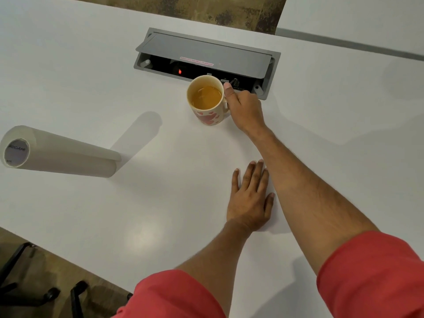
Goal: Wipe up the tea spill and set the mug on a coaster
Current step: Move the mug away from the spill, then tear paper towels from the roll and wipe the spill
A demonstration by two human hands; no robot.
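Right hand (pixel 244 109) grips mug (pixel 207 101) handle; left hand (pixel 251 198) flat, released. I'd lift level, tea near brim.

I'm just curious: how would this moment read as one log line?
right hand: gripping mug handle | left hand: flat on table | no spill visible

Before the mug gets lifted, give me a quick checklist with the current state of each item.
1. Right hand on the mug at its handle side: ok; the handle itself is hidden.
2. Mug upright, tea below the rim: ok.
3. Left hand flat on the table, clear of the mug: ok.
4. Paper towel roll available, at the left: ok.
5. Coaster located: not ok, none in view.
6. Spill located: cannot tell, no puddle shows.
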